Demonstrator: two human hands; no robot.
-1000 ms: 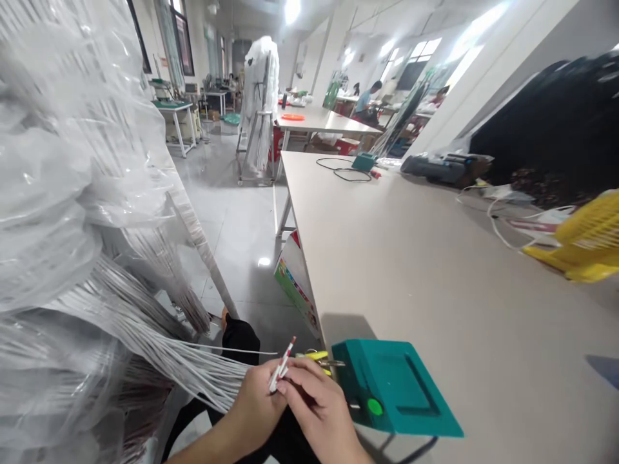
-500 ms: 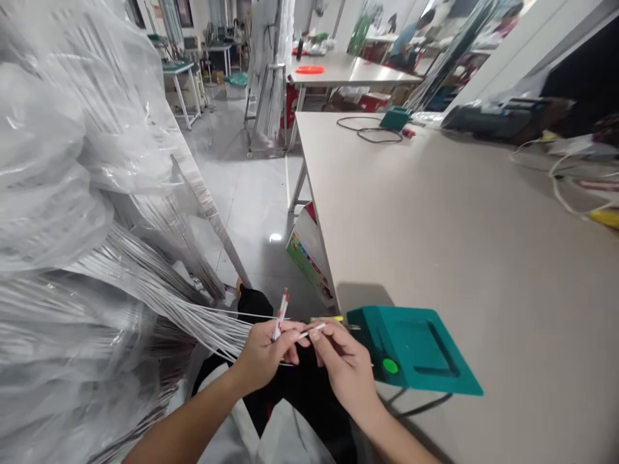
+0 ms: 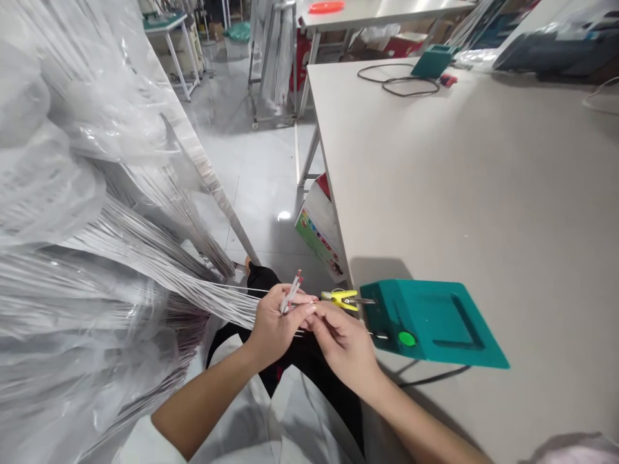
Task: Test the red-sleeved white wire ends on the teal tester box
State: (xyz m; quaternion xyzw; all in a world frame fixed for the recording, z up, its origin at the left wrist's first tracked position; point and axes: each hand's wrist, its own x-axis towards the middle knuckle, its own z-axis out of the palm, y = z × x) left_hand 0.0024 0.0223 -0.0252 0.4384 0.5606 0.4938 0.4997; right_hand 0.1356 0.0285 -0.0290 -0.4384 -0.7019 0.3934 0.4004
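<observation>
Pale cables run across to the left hand, which holds thin white-and-red sticks, tilted. The right hand touches it; whether it grips anything is hidden. Just beyond are a yellow clip and, on the table, a teal box.

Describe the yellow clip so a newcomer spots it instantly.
Start at the large pale table, then the nearer teal box on its left edge. At that box's left side, just beyond the right hand, is the clip: bright yellow, unlike the teal box and grey-white wires.
</observation>
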